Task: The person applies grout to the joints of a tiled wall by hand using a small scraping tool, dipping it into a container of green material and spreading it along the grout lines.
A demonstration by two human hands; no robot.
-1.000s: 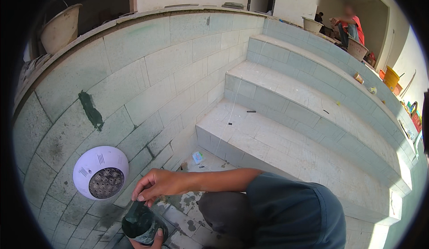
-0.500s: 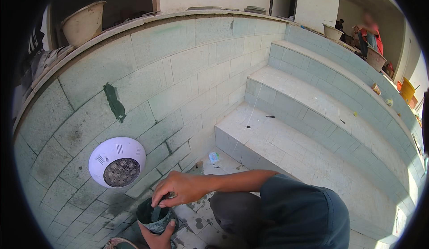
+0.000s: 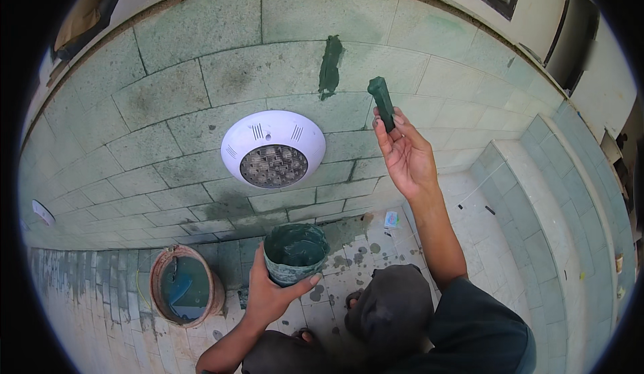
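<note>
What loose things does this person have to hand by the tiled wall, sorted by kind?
Green-coated tools, in the right hand: 1
Cups of green paste, in the left hand: 1
Buckets on the floor: 1
Round white wall lights: 1
Total: 4

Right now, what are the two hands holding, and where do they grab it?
The left hand grips a small cup of green paste around its side. The right hand holds a green-coated stick by its lower end, in the fingertips.
</note>
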